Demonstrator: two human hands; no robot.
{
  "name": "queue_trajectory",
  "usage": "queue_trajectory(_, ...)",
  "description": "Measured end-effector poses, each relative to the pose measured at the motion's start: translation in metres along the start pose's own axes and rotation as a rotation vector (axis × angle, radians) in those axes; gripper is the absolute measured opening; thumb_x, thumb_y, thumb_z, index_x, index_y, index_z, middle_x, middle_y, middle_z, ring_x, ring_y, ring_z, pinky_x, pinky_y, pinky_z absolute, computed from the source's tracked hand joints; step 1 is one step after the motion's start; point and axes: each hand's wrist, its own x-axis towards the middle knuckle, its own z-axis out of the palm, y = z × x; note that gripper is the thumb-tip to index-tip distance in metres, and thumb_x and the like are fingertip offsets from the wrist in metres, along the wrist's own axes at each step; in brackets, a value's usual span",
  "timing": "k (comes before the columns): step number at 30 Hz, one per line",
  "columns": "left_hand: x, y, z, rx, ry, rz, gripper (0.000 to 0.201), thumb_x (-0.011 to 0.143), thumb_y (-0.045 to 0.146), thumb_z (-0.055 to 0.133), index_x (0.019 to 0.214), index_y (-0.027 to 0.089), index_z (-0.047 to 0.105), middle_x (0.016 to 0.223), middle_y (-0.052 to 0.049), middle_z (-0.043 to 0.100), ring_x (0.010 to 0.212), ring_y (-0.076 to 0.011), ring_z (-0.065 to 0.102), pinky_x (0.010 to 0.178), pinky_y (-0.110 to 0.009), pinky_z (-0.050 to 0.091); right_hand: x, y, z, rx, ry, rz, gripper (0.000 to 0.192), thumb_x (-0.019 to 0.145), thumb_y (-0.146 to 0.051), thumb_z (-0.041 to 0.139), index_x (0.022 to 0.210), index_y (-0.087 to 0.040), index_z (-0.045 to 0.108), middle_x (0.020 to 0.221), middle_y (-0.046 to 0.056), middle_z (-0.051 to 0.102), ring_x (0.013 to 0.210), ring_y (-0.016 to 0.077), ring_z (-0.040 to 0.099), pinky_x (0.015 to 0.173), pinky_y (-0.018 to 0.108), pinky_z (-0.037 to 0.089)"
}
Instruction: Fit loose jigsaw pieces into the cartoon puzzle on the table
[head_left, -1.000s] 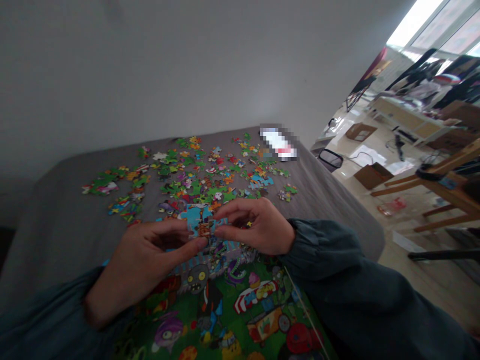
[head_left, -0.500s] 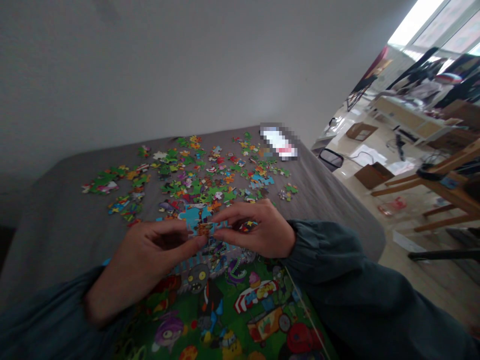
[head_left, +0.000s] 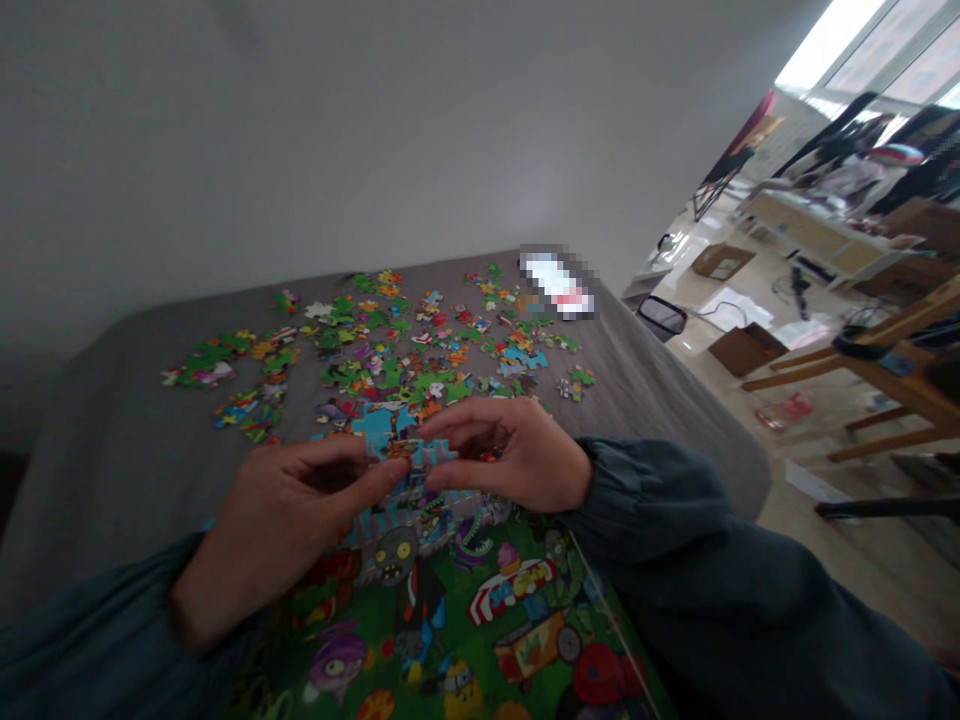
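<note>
Between my two hands is a small cluster of blue joined jigsaw pieces (head_left: pixel 384 420), held over the top edge of a printed cartoon puzzle picture (head_left: pixel 450 620). My left hand (head_left: pixel 296 515) is closed on the cluster's left side, with its thumb across the front. On the right, my right hand (head_left: pixel 517 455) pinches the other side between thumb and fingers. The picture shows a grey zombie, purple plants and a food cart on green. Beyond my hands lie many loose jigsaw pieces (head_left: pixel 390 375), mostly green. My fingers partly hide the cluster.
A grey cloth (head_left: pixel 600 400) covers the table, which meets a pale wall (head_left: pixel 375 150). A phone with a lit, blurred screen (head_left: pixel 559 285) lies at the back right corner. Off to the right are a wooden chair (head_left: pixel 900 380) and cardboard boxes (head_left: pixel 750 350) on the floor.
The cluster has tilted and dropped slightly between my hands, and more of its right part shows between my right fingers. The loose pieces have not moved.
</note>
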Motion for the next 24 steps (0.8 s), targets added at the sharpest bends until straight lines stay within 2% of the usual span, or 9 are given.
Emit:
queue_trajectory(5,-0.0003,0.0005,0.0004,-0.018,0.036,0.006,0.043,0.077,0.059,0.071,0.052,0.026,0.065,0.047,0.004,0.057,0.044,-0.0121,0.047,0.042,-0.022,0.038,-0.0001,0.0016,0.0012,0.028,-0.018,-0.022,0.044,0.087,-0.032,0.082,0.126,-0.017,0.073,0.085,0.001,0.076,0.077,0.0136,0.074,0.074,0.027,0.063)
queue_trajectory(11,-0.0002,0.0020,0.0012,-0.031,0.062,0.005,0.040,0.075,0.057,0.074,0.050,0.026,0.065,0.045,0.004,0.055,0.042,-0.0109,0.045,0.040,-0.022,0.035,-0.0018,-0.0019,0.0029,-0.143,0.061,-0.055,0.040,0.087,-0.032,0.081,0.124,-0.018,0.074,0.092,0.003,0.078,0.079,0.0155,0.078,0.079,0.030,0.066)
queue_trajectory(16,-0.0012,-0.0001,0.0021,-0.008,0.096,0.021,0.040,0.075,0.058,0.073,0.052,0.026,0.066,0.047,0.004,0.060,0.042,-0.0116,0.049,0.041,-0.021,0.040,-0.0032,-0.0014,0.0043,-0.248,0.098,-0.066,0.038,0.088,-0.030,0.078,0.123,-0.018,0.075,0.091,0.003,0.079,0.077,0.0157,0.078,0.076,0.029,0.065)
queue_trajectory(19,-0.0021,-0.0004,0.0031,0.013,0.117,0.039,0.040,0.075,0.059,0.073,0.052,0.026,0.067,0.049,0.003,0.064,0.043,-0.0125,0.055,0.042,-0.020,0.043,-0.0029,-0.0007,0.0050,-0.251,0.122,-0.069,0.036,0.088,-0.029,0.078,0.121,-0.018,0.075,0.087,0.002,0.079,0.074,0.0147,0.077,0.075,0.028,0.065)
queue_trajectory(24,-0.0029,-0.0009,0.0052,0.032,0.163,0.110,0.038,0.075,0.054,0.073,0.050,0.026,0.068,0.047,0.004,0.063,0.040,-0.0103,0.055,0.040,-0.017,0.041,-0.0033,-0.0023,0.0045,-0.214,0.136,-0.038,0.033,0.086,-0.029,0.079,0.118,-0.017,0.077,0.083,0.002,0.079,0.073,0.0138,0.076,0.073,0.025,0.064)
